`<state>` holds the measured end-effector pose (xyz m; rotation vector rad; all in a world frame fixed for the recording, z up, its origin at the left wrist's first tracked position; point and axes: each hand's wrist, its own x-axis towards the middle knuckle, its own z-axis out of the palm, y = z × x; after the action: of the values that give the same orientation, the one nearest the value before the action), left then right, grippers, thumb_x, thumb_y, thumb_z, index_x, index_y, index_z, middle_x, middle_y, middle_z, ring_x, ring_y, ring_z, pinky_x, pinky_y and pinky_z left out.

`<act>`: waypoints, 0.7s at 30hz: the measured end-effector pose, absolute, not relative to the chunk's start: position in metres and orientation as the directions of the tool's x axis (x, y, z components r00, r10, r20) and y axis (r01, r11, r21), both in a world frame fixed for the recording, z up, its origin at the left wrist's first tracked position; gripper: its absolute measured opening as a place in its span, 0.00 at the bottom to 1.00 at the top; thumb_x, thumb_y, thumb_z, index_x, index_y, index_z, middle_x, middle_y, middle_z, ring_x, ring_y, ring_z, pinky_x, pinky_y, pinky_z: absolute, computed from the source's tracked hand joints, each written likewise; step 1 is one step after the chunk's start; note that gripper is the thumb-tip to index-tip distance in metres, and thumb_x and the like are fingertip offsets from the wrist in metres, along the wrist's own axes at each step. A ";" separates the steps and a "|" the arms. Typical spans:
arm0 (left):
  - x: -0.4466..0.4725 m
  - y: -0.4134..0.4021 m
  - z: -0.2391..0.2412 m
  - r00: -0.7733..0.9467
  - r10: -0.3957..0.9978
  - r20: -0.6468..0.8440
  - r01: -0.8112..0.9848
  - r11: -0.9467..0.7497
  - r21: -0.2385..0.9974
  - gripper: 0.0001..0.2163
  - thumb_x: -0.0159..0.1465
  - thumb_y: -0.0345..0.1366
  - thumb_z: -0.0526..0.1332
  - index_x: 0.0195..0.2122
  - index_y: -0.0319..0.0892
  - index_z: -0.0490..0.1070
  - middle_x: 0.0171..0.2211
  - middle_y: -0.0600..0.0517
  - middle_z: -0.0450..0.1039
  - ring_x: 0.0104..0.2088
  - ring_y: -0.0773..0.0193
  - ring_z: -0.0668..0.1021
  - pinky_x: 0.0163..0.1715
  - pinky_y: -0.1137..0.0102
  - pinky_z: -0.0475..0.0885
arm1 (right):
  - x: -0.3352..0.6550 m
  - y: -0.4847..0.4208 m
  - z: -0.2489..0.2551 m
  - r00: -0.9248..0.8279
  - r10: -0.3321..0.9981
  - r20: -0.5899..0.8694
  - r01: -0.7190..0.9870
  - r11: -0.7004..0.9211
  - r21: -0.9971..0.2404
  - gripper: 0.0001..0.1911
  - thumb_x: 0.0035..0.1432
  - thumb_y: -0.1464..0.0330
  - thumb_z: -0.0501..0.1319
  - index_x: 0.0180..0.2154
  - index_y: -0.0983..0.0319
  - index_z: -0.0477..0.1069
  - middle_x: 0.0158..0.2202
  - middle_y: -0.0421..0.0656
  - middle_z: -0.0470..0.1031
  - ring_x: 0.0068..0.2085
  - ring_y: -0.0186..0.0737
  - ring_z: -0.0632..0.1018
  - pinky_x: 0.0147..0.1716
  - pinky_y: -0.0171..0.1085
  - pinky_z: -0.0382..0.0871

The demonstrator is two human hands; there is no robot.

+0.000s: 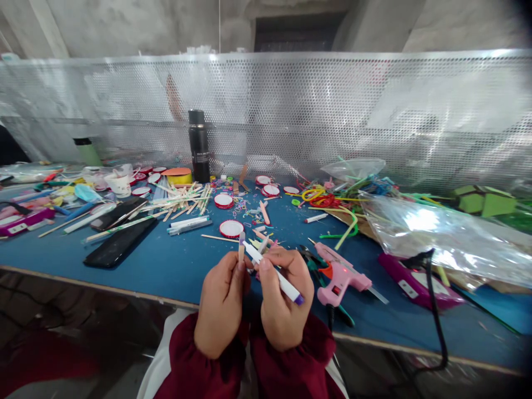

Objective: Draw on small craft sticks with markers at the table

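My left hand (pixel 219 305) pinches a small wooden craft stick (pixel 241 252) upright, and the top of the stick is coloured purple. In my right hand (pixel 286 299) is a white marker (pixel 276 274) with a purple end, held like a pen. The marker's tip points up and left, at or very near the coloured part of the stick; I cannot tell whether they touch. Just beyond my hands lies a round white disc with a red rim (pixel 231 228). A pink glue gun (pixel 338 271) rests to the right of my right hand, with pliers (pixel 313 260) partly behind it.
Left of my hands are a black phone (pixel 120 242), several markers (pixel 189 225) and a pile of wooden sticks (pixel 187 199). A black bottle (pixel 199 147) stands by the perforated metal panel (pixel 282 111). At right are a purple power strip (pixel 419 281) with a black cable and clear plastic bags (pixel 440 238).
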<state>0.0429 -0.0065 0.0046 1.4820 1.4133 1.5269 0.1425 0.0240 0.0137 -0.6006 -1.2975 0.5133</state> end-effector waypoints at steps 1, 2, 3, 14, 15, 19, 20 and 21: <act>0.043 -0.007 0.005 -0.213 0.920 0.330 0.257 -0.273 0.927 0.18 0.75 0.48 0.51 0.34 0.43 0.67 0.26 0.57 0.64 0.27 0.67 0.67 0.29 0.71 0.60 | 0.142 0.024 0.014 0.207 0.660 0.722 -0.015 0.740 -0.673 0.04 0.66 0.71 0.61 0.35 0.58 0.70 0.32 0.38 0.74 0.35 0.37 0.77 0.43 0.40 0.70; 0.043 -0.007 0.005 -0.210 0.920 0.330 0.257 -0.274 0.927 0.18 0.75 0.48 0.50 0.34 0.43 0.67 0.26 0.57 0.64 0.27 0.67 0.67 0.29 0.71 0.60 | 0.142 0.024 0.014 0.217 0.664 0.716 -0.014 0.735 -0.678 0.04 0.66 0.70 0.61 0.35 0.58 0.70 0.32 0.38 0.74 0.35 0.37 0.76 0.43 0.41 0.70; 0.043 -0.007 0.005 -0.207 0.921 0.330 0.257 -0.275 0.927 0.18 0.75 0.48 0.50 0.34 0.43 0.67 0.26 0.57 0.64 0.27 0.67 0.67 0.29 0.71 0.60 | 0.142 0.024 0.014 0.231 0.665 0.710 -0.015 0.732 -0.681 0.05 0.66 0.70 0.61 0.35 0.59 0.70 0.32 0.38 0.73 0.34 0.36 0.76 0.42 0.41 0.70; 0.043 -0.006 0.004 -0.213 0.918 0.334 0.254 -0.278 0.926 0.17 0.75 0.48 0.51 0.33 0.43 0.67 0.26 0.56 0.65 0.28 0.66 0.67 0.29 0.71 0.60 | 0.143 0.024 0.013 0.200 0.655 0.729 -0.017 0.746 -0.666 0.04 0.66 0.71 0.61 0.36 0.58 0.71 0.33 0.38 0.73 0.35 0.36 0.76 0.42 0.40 0.70; 0.043 -0.006 0.004 -0.213 0.918 0.335 0.259 -0.277 0.925 0.17 0.75 0.48 0.51 0.33 0.43 0.67 0.26 0.56 0.65 0.28 0.66 0.67 0.29 0.71 0.60 | 0.143 0.024 0.013 0.209 0.654 0.727 -0.012 0.745 -0.667 0.04 0.66 0.71 0.61 0.36 0.58 0.71 0.33 0.38 0.73 0.35 0.36 0.76 0.42 0.40 0.70; 0.043 -0.007 0.006 -0.213 0.913 0.347 0.267 -0.287 0.920 0.17 0.76 0.47 0.50 0.34 0.43 0.67 0.26 0.57 0.65 0.27 0.67 0.67 0.30 0.71 0.61 | 0.143 0.024 0.014 0.260 0.656 0.709 -0.008 0.735 -0.678 0.05 0.66 0.70 0.60 0.34 0.59 0.70 0.31 0.38 0.72 0.32 0.36 0.74 0.43 0.42 0.71; 0.043 -0.007 0.006 -0.213 0.913 0.348 0.265 -0.289 0.920 0.17 0.76 0.47 0.50 0.34 0.43 0.67 0.26 0.57 0.65 0.27 0.67 0.67 0.30 0.71 0.61 | 0.143 0.024 0.014 0.263 0.653 0.710 -0.010 0.738 -0.675 0.05 0.66 0.69 0.60 0.34 0.59 0.70 0.31 0.37 0.72 0.32 0.36 0.74 0.43 0.42 0.71; 0.043 -0.007 0.006 -0.213 0.913 0.347 0.264 -0.288 0.920 0.17 0.76 0.48 0.50 0.34 0.43 0.67 0.26 0.57 0.65 0.27 0.67 0.67 0.29 0.71 0.61 | 0.143 0.024 0.013 0.257 0.651 0.714 -0.011 0.741 -0.672 0.05 0.66 0.69 0.60 0.34 0.58 0.70 0.30 0.38 0.72 0.33 0.36 0.74 0.43 0.42 0.71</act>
<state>0.0430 -0.0072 0.0062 1.5003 1.4075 1.5397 0.1429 0.0238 0.0133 -0.6192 -1.2433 0.4896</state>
